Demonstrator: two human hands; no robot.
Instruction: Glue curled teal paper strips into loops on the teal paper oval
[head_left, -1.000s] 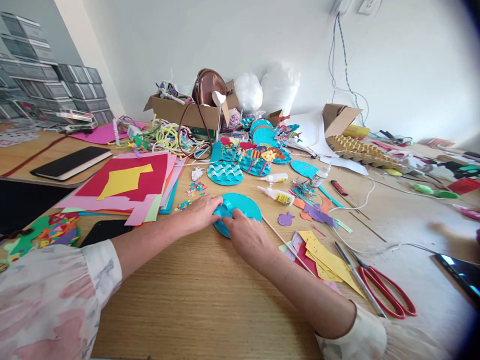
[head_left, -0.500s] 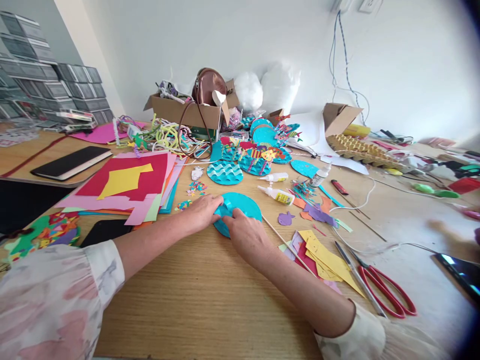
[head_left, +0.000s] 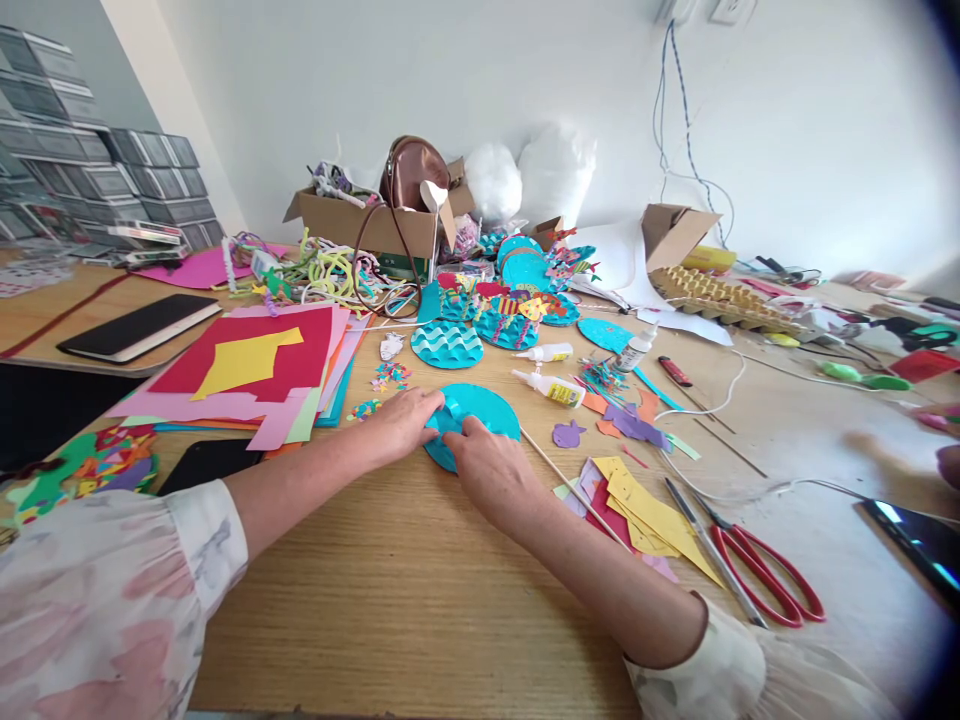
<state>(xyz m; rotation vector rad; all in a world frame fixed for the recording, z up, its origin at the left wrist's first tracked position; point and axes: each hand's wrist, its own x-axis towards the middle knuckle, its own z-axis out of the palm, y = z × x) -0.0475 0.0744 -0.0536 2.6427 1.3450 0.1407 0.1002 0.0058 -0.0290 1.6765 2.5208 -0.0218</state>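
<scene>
A round blue disc (head_left: 495, 408) lies on the wooden table, with a small curled blue strip (head_left: 452, 407) on its left part. My left hand (head_left: 411, 422) is at the disc's left edge, its thumb and finger pinched on the strip. From the right, my right hand (head_left: 491, 468) rests over the disc's lower part, fingers closed near the strip's lower end; what its fingertips hold is hidden. A thin white stick (head_left: 574, 490) lies beside the disc, to the right of my right hand.
Stacked coloured paper (head_left: 247, 360) and a black phone (head_left: 210, 466) lie left. Glue bottles (head_left: 551, 387), paper scraps (head_left: 645, 510) and red-handled scissors (head_left: 769, 575) lie right. Decorated blue discs (head_left: 447, 344) stand behind. Part of another person's hand (head_left: 949, 465) shows at the right edge.
The view has shifted slightly. Both my hands stay in nearly the same place on the disc. At the right edge, the other person's hand has moved.
</scene>
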